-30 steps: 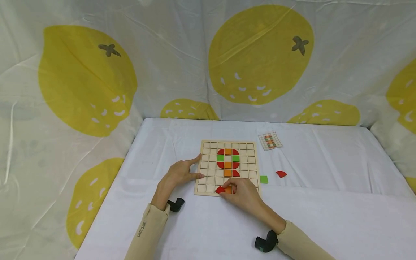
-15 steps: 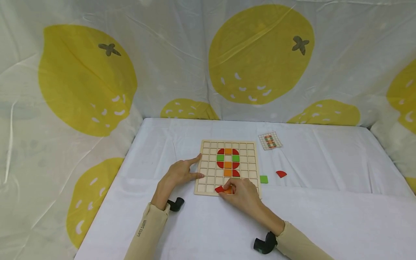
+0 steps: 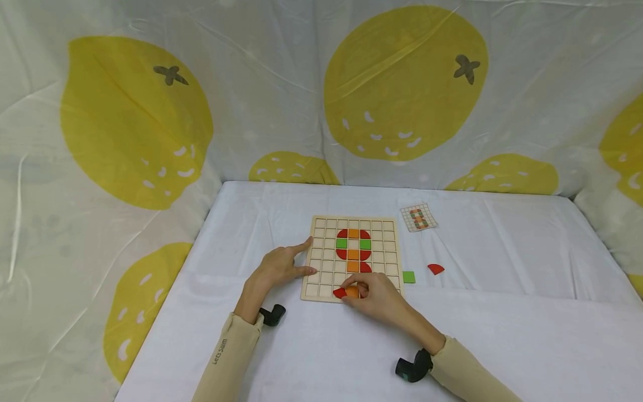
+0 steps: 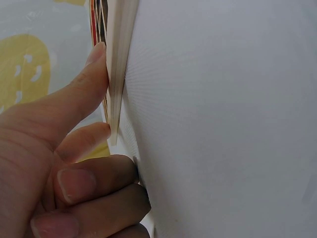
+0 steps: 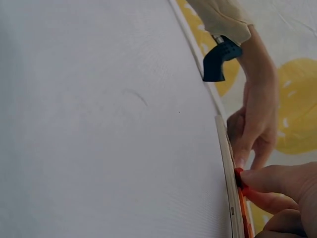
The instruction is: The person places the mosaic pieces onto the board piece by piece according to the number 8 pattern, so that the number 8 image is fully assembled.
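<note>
A light wooden grid board lies on the white cloth, with red quarter-circle and orange and green square tiles in its middle columns. My left hand touches the board's left edge with extended thumb and index finger; the other fingers fold below, as the left wrist view shows. My right hand pinches a red quarter-circle tile between thumb and index finger at the bottom row. Beside it sits an orange tile, partly covered by the fingers. The right hand hides some cells to its right.
Right of the board lie a green square tile and a loose red quarter-circle tile. A small pattern card rests farther back. Lemon-print cloth hangs behind and at the sides.
The red tile in my right hand has turned slightly and lies flatter at its cell beside the orange tile. My left hand keeps its place on the board's edge.
</note>
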`<state>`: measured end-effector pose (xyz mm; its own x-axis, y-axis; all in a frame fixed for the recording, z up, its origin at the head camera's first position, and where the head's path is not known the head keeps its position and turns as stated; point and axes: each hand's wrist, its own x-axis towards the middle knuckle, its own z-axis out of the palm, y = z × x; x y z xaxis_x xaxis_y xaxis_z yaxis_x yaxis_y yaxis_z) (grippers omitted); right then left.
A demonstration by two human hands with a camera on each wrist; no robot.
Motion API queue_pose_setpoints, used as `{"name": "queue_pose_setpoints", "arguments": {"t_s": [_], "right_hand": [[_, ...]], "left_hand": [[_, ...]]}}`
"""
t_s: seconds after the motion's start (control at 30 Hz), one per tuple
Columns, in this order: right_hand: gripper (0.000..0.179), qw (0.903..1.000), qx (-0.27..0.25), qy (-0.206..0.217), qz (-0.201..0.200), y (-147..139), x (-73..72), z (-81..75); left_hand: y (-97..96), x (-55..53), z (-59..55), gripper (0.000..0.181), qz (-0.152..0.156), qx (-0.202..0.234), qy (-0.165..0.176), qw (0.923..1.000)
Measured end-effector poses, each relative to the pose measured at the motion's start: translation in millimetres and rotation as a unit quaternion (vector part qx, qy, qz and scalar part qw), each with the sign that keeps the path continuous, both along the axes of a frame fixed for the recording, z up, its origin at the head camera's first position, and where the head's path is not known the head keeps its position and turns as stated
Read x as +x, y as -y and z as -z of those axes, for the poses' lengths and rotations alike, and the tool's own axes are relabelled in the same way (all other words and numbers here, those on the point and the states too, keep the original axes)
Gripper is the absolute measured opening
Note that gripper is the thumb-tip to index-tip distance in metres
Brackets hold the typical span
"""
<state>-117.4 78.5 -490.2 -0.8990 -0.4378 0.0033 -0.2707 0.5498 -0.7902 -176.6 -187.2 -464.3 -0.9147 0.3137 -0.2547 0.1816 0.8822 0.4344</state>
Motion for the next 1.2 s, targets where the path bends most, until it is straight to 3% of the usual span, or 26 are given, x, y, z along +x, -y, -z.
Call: {"name": "queue_pose_setpoints", "arguments": {"t_s": [0.5, 0.93, 1.2], "right_hand": [[0.014, 0.9994, 0.033, -0.010, -0.008, 1.0, -2.8, -5.6], [0.017, 0.9977, 0.017, -0.057, 0.032, 3.1, -0.7, -1.1], [0.020, 0.9964, 0.027, -0.063, 0.050, 6.2, 1.2, 1.6]], "left_hand": [[-0.3, -0.7, 0.6, 0.087, -0.004, -0.002, 0.002, 1.0000], [-0.9, -0.8, -0.6, 0.087, -0.003, 0.007, 0.004, 1.0000], [-1.6, 0.3, -2.5, 0.087, -0.008, 0.004, 0.009, 0.9999]]}}
